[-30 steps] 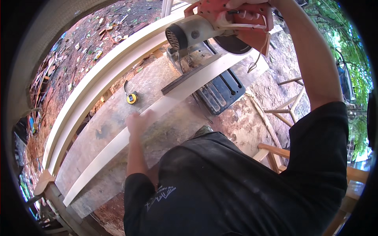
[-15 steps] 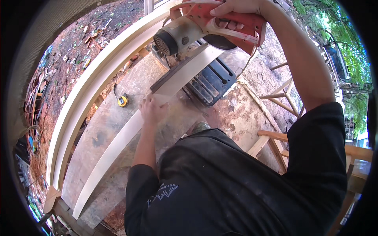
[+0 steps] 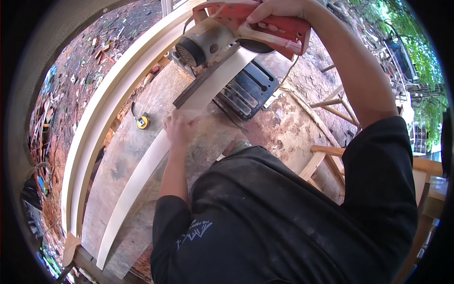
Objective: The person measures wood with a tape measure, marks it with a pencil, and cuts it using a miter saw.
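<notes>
A miter saw (image 3: 203, 40) with a red housing and a pale motor stands at the far side of the worktable. My right hand (image 3: 281, 10) is wrapped round its red handle (image 3: 288, 29). Under the saw head runs a long, pale wooden board (image 3: 137, 184), lying along the dark fence (image 3: 205, 78) and across the black saw base (image 3: 250, 92). My left hand (image 3: 178, 128) grips the board just on the near side of the fence's end. Part of the blade shows beneath the housing; where it meets the board is hidden. A dusty haze hangs by my left hand.
A yellow tape measure (image 3: 143, 123) lies on the dusty worktable (image 3: 120, 163), left of the board. Long pale timbers (image 3: 87, 156) run along the table's left edge. Wooden frames (image 3: 321, 161) and a stool-like stand (image 3: 340, 102) are on the right. A cable hangs by the saw handle.
The whole view has shifted slightly. Both hands keep their holds, and the saw and board show no clear movement relative to each other.
</notes>
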The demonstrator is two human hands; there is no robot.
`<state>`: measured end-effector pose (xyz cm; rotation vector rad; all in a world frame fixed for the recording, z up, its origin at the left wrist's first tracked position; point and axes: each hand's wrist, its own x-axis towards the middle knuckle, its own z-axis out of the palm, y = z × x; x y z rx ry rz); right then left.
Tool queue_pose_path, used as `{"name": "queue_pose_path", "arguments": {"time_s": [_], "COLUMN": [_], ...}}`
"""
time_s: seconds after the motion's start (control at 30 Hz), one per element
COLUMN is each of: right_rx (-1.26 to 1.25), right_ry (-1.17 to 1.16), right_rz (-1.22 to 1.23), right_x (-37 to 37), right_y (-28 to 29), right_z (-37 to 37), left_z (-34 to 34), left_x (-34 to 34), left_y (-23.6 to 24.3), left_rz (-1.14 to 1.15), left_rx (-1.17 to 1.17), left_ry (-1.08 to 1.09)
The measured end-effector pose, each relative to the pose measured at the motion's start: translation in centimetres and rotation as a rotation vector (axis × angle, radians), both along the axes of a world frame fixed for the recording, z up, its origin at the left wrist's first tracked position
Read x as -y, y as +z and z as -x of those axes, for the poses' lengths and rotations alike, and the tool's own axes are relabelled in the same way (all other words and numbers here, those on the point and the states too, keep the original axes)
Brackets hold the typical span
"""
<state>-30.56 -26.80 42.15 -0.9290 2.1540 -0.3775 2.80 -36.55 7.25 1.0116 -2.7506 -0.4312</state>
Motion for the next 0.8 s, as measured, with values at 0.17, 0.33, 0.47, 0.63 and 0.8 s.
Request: {"name": "queue_pose_path", "arguments": {"time_s": [0.17,0.33,0.47,0.63,0.8], "right_rx": [0.013,0.021,-0.011,-0.053,-0.003], "right_ry": [0.007,0.034,0.040,0.039,0.061], "right_rz": [0.046,0.084,0.097,0.068,0.114], "right_x": [-1.1,-1.9,-2.4,-2.7,-3.1], "right_y": [-1.5,-2.5,-2.8,-2.6,-1.9], "right_z": [0.1,0.7,0.5,0.2,-0.5], "left_z": [0.0,0.0,-0.1,0.1,0.0], "left_x": [-0.2,0.0,0.2,0.1,0.3], "left_y": [-0.3,-0.5,-1.1,-1.3,-1.6], "left_rz": [0.023,-0.008,0.055,0.050,0.052], "left_rx": [-0.013,0.015,-0.020,-0.013,-0.003], "left_ry": [-0.009,0.030,0.010,0.034,0.035]}}
